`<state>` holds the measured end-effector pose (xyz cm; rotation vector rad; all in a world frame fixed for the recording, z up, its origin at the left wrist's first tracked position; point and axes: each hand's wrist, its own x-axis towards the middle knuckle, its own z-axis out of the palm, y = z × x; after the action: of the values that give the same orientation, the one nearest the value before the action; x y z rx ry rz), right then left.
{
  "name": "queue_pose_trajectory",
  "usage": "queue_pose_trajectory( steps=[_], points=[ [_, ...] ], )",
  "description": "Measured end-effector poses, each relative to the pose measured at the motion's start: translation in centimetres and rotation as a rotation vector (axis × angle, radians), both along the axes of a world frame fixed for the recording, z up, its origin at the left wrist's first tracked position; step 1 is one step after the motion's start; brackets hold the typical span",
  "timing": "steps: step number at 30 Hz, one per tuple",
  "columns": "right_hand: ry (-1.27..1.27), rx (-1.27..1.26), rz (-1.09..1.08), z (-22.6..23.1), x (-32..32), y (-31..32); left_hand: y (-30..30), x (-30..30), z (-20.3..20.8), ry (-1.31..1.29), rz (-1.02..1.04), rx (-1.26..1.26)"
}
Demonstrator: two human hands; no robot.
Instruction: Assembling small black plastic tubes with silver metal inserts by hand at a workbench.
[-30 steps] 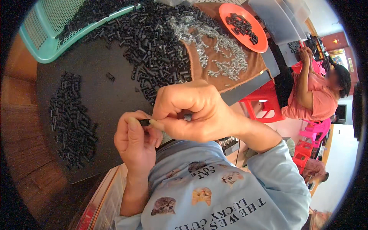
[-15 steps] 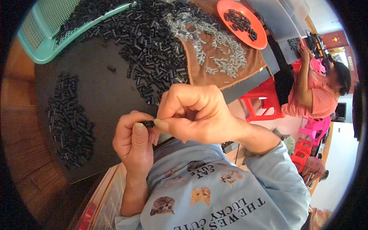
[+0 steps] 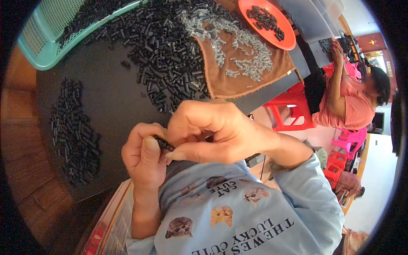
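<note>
A: From the head view, where is the small black tubular piece (image 3: 162, 143)?

B: Between thumb and forefinger of the left hand (image 3: 144, 155), slanting down toward the right hand (image 3: 208, 134). The left grip is closed on it.

A: And the right grip?

B: Thumb and bent forefinger meet at the piece's lower end; I can't tell whether they pinch it, since the fingers hide that end.

A: What's around?

B: Past the hands, a heap of black plastic parts (image 3: 157, 63) spreads over the tabletop (image 3: 112, 100). Right of it, metal springs (image 3: 255, 59) lie on a brown cloth (image 3: 221, 85), with an orange plate (image 3: 290, 43) of black parts beyond. A pale green basket (image 3: 44, 61) stands far left, above a separate black pile (image 3: 75, 136).

A: Anything in the way?

B: The right hand, covering the heap's near edge.
</note>
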<state>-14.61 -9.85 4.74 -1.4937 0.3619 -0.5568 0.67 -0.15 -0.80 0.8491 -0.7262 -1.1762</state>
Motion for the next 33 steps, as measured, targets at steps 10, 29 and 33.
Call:
queue_pose_trajectory(
  steps=[10, 29, 33],
  points=[
    [-0.028, -0.92, 0.004, -0.5, 1.1, -2.0, -0.1, 0.6, 0.1, 0.071, 0.0, 0.051],
    [-0.097, -0.971, -0.163, -0.9, 1.9, -2.0, -0.6, 0.1, 0.6, 0.054, 0.047, 0.128],
    [-0.015, -1.021, -0.193, -1.1, 0.4, -2.6, -1.0, -0.2, 1.2, 0.12, -0.001, 0.088]
  ],
)
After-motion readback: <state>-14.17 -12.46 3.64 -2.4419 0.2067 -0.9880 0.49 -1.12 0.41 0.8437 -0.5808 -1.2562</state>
